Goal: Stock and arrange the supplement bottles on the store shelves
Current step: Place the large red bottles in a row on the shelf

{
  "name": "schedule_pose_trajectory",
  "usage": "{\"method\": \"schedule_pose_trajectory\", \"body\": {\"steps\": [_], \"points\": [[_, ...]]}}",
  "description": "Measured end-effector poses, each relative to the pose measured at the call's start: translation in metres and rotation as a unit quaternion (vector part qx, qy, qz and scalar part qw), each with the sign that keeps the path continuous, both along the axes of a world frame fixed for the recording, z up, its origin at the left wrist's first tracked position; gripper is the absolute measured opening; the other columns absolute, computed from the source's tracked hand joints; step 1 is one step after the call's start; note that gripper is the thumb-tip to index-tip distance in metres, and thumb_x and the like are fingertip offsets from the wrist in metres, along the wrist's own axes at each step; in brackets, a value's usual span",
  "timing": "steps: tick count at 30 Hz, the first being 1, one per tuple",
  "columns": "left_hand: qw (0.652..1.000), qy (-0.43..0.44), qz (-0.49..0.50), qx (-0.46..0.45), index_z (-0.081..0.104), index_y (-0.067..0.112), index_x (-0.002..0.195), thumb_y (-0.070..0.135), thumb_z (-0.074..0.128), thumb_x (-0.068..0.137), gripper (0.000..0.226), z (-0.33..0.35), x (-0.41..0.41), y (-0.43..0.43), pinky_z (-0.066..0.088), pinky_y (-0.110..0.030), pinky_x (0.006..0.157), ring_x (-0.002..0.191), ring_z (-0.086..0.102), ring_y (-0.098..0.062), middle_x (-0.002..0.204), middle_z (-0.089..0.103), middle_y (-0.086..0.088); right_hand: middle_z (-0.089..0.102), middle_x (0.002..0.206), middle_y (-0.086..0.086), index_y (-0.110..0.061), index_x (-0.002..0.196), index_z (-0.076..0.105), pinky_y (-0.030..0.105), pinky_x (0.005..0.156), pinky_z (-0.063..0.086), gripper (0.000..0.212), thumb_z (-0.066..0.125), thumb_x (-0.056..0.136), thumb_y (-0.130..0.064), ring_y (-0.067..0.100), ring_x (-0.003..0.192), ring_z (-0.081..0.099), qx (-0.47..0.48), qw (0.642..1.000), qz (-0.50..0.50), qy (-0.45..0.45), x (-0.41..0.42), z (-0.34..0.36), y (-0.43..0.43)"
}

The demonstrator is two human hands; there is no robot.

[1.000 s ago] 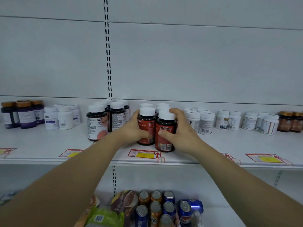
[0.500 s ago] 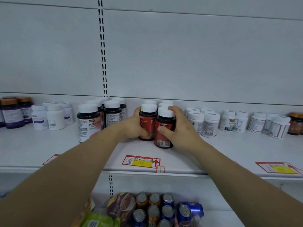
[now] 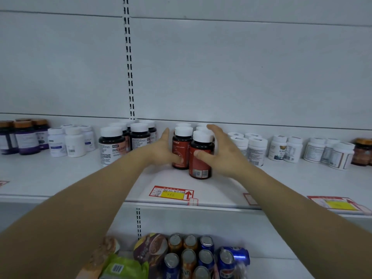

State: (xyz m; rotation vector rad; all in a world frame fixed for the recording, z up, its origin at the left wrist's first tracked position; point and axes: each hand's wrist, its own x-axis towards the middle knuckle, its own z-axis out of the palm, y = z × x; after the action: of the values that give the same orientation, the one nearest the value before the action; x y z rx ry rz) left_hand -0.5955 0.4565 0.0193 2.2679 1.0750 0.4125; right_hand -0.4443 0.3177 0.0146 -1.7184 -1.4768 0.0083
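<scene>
Two dark bottles with red labels and white caps stand upright side by side on the white shelf [image 3: 60, 178], the left bottle [image 3: 181, 144] slightly behind the right bottle [image 3: 201, 164]. More of the same kind stand behind them. My left hand [image 3: 161, 152] lies against the left bottle's side with straight fingers, and its thumb touches the label. My right hand [image 3: 225, 156] arches beside the right bottle with spread fingers lifted off the cap, and its thumb touches the label.
Rows of other supplement bottles flank the pair: dark white-capped bottles [image 3: 112, 146] and white bottles [image 3: 66, 141] on the left, white bottles [image 3: 255, 148] on the right. A red-and-yellow price tag [image 3: 171, 194] lies at the shelf edge. Drink cans [image 3: 189, 256] sit below.
Both hands pushed the two red-labelled bottles back on the shelf. Their fingers, curled round the bottles before, have loosened and straightened.
</scene>
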Motion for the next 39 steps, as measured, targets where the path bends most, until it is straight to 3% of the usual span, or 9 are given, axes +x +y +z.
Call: {"method": "schedule_pose_trajectory", "body": {"steps": [3, 8, 13, 18, 25, 28, 31, 35, 39], "points": [[0.999, 0.026, -0.014, 0.017, -0.003, 0.031, 0.151, 0.043, 0.070, 0.080, 0.102, 0.006, -0.027, -0.014, 0.022, -0.041, 0.116, 0.143, 0.023, -0.023, 0.159, 0.014, -0.001, 0.031, 0.151, -0.003, -0.029, 0.146, 0.028, 0.023, 0.101, 0.026, 0.075, 0.065, 0.083, -0.047, 0.015, 0.136, 0.032, 0.008, 0.998, -0.022, -0.050, -0.003, 0.022, -0.002], [0.994, 0.067, -0.006, 0.087, 0.026, 0.030, 0.147, 0.047, 0.064, 0.084, 0.075, 0.011, -0.087, -0.044, 0.029, -0.034, 0.111, 0.135, 0.036, -0.017, 0.152, 0.031, 0.006, 0.031, 0.152, -0.002, -0.027, 0.146, 0.031, 0.032, 0.110, 0.024, 0.068, 0.056, 0.088, -0.051, 0.018, 0.139, 0.027, 0.006, 0.986, 0.017, -0.165, -0.035, 0.054, 0.013], [0.986, 0.120, 0.039, 0.107, 0.029, 0.029, 0.146, 0.044, 0.062, 0.087, 0.069, 0.009, -0.147, -0.061, 0.029, -0.028, 0.107, 0.134, 0.037, -0.017, 0.152, 0.032, 0.005, 0.034, 0.150, 0.005, -0.023, 0.146, 0.030, 0.036, 0.109, 0.028, 0.067, 0.056, 0.089, -0.046, 0.023, 0.137, 0.030, -0.026, 0.972, 0.081, -0.217, -0.086, 0.053, 0.044], [0.980, 0.137, 0.071, 0.122, 0.023, 0.027, 0.148, 0.046, 0.060, 0.087, 0.073, 0.002, -0.178, -0.038, 0.028, -0.030, 0.107, 0.137, 0.033, -0.020, 0.155, 0.027, 0.002, 0.039, 0.145, 0.008, -0.022, 0.146, 0.030, 0.035, 0.101, 0.035, 0.067, 0.059, 0.089, -0.042, 0.027, 0.130, 0.040, -0.083, 0.981, 0.060, -0.164, -0.114, 0.038, 0.074], [0.995, -0.061, 0.063, 0.050, 0.013, 0.025, 0.150, 0.032, 0.072, 0.081, 0.092, -0.005, -0.170, 0.031, 0.038, -0.031, 0.097, 0.126, 0.045, -0.024, 0.147, 0.038, -0.005, 0.042, 0.143, 0.014, -0.022, 0.152, 0.013, 0.028, 0.088, 0.036, 0.077, 0.059, 0.091, -0.022, 0.031, 0.125, 0.046, -0.123, 0.992, -0.004, -0.013, -0.131, 0.018, 0.113], [0.991, -0.130, 0.032, 0.017, 0.027, 0.025, 0.142, 0.025, 0.074, 0.078, 0.080, -0.010, -0.163, 0.052, 0.044, -0.022, 0.077, 0.095, 0.058, -0.011, 0.118, 0.058, 0.004, 0.051, 0.133, 0.012, -0.025, 0.150, 0.012, 0.028, 0.088, 0.039, 0.078, 0.060, 0.090, -0.019, 0.029, 0.118, 0.052, -0.111, 0.992, -0.002, 0.057, -0.137, 0.013, 0.123], [0.983, -0.185, -0.006, 0.006, 0.037, 0.023, 0.133, 0.020, 0.075, 0.077, 0.068, -0.020, -0.160, 0.061, 0.040, -0.013, 0.063, 0.082, 0.054, 0.004, 0.095, 0.055, 0.015, 0.057, 0.110, 0.008, -0.021, 0.145, 0.015, 0.029, 0.081, 0.042, 0.076, 0.064, 0.087, -0.020, 0.021, 0.096, 0.055, -0.095, 0.993, -0.011, 0.069, -0.138, 0.011, 0.133], [0.970, -0.241, -0.010, -0.007, 0.049, 0.025, 0.119, 0.020, 0.073, 0.078, 0.048, -0.028, -0.160, 0.066, 0.042, -0.012, 0.065, 0.085, 0.056, 0.004, 0.099, 0.059, 0.014, 0.056, 0.104, 0.003, -0.022, 0.140, 0.021, 0.029, 0.079, 0.045, 0.071, 0.066, 0.086, -0.019, 0.019, 0.095, 0.058, -0.066, 0.993, 0.001, 0.096, -0.136, 0.008, 0.139], [0.926, -0.353, 0.000, -0.136, 0.054, 0.015, 0.120, 0.015, 0.063, 0.086, 0.036, -0.024, -0.166, 0.066, 0.054, -0.040, 0.086, 0.095, 0.066, -0.020, 0.109, 0.065, -0.002, 0.058, 0.109, 0.002, -0.032, 0.140, 0.025, 0.024, 0.072, 0.045, 0.064, 0.060, 0.088, -0.019, 0.014, 0.091, 0.060, 0.054, 0.979, -0.002, 0.195, -0.135, 0.006, 0.138]]}}
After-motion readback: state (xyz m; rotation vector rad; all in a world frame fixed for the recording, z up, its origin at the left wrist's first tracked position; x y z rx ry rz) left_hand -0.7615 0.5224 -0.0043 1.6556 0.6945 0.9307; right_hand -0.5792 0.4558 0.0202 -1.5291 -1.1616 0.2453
